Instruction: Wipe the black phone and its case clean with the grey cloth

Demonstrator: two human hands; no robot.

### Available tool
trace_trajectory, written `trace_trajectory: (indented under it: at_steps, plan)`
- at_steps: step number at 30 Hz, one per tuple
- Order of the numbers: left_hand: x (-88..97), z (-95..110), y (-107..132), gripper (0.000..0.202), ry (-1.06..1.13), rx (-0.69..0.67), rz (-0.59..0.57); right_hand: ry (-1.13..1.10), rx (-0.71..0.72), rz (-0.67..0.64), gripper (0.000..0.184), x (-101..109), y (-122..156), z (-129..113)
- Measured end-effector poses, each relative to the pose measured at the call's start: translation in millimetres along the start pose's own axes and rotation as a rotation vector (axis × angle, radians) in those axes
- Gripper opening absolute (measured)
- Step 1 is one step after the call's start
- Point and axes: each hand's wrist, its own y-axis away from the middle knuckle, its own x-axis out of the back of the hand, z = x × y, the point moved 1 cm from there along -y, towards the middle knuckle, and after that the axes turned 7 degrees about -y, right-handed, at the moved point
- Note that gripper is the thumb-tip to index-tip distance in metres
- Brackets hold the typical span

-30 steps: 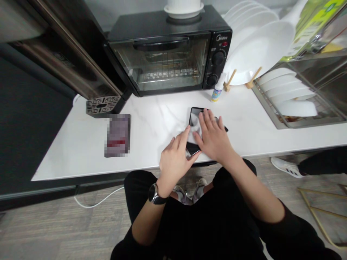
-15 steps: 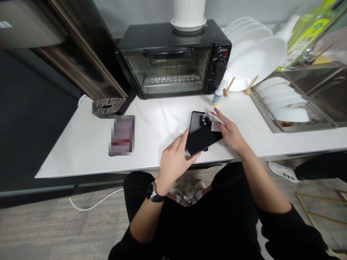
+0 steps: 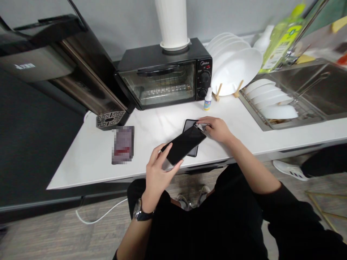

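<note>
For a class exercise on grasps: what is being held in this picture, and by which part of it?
The left hand holds a black smartphone by its near end, between thumb and fingers. The right hand's fingertips press a white cloth at the phone's far end.

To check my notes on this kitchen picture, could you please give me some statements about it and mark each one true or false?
1. The left hand holds a black smartphone by its edge. True.
2. The right hand grips a small white bottle. False: the small white bottle stands on the marble counter; the right hand touches a dark phone-shaped slab and some white cloth.
3. The door of the toaster oven is open. False: it is closed.
4. White plates stand on a wooden stand beside the toaster oven. True.
</note>
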Motion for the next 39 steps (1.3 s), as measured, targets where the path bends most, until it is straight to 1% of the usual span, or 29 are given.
trace_trajectory:
  at_steps: [2,4,6,7,8,10,13,18,22,24,27,28,29,33,39]
  plan:
    - [-3.2,2.1,2.3,0.051,-0.027,0.044,0.060,-0.064,-0.103,0.119,0.043,3.0,5.4,6.3]
    - [-8.0,3.5,3.6,0.051,-0.044,0.061,0.071,-0.112,-0.212,0.256,0.038,9.3,11.8,11.7]
    - [-12.5,4.5,3.5,0.052,-0.058,0.061,0.066,-0.137,-0.259,0.348,0.038,15.8,17.5,14.5]
    - [-14.5,5.0,3.0,0.052,-0.069,0.062,0.062,-0.133,-0.255,0.355,0.041,18.3,19.7,14.8]
    - [-16.2,5.8,2.2,0.053,-0.082,0.063,0.057,-0.121,-0.242,0.337,0.044,20.0,21.3,14.4]
    - [-19.3,8.1,0.2,0.054,-0.113,0.065,0.042,-0.110,-0.215,0.250,0.051,21.2,23.1,12.1]
    - [-24.2,13.4,-2.1,0.054,-0.162,0.076,0.013,-0.149,-0.231,0.147,0.051,21.1,24.4,7.1]
    - [-31.8,22.0,-0.3,0.053,-0.280,0.118,-0.090,-0.225,-0.251,0.084,0.054,23.8,27.1,0.3]
    - [-33.6,26.0,3.6,0.055,-0.333,0.122,-0.151,-0.241,-0.240,0.076,0.055,24.5,29.2,-0.3]
    - [-34.2,27.6,5.7,0.062,-0.353,0.101,-0.176,-0.239,-0.223,0.073,0.055,23.8,30.8,0.3]
    - [-36.2,28.7,8.6,0.085,-0.371,0.053,-0.195,-0.230,-0.188,0.057,0.053,23.2,35.0,0.5]
    - [-37.0,28.4,9.4,0.088,-0.373,0.039,-0.193,-0.228,-0.177,0.051,0.052,23.6,36.8,0.3]
    - [-37.7,27.7,10.2,0.086,-0.372,0.028,-0.191,-0.228,-0.167,0.042,0.052,24.3,38.6,-0.2]
    - [-39.0,21.7,12.1,0.061,-0.346,0.002,-0.181,-0.259,-0.127,-0.024,0.054,29.3,44.2,-3.1]
    - [-36.5,15.6,11.9,0.059,-0.319,-0.008,-0.207,-0.276,-0.090,-0.095,0.057,34.1,46.1,-5.0]
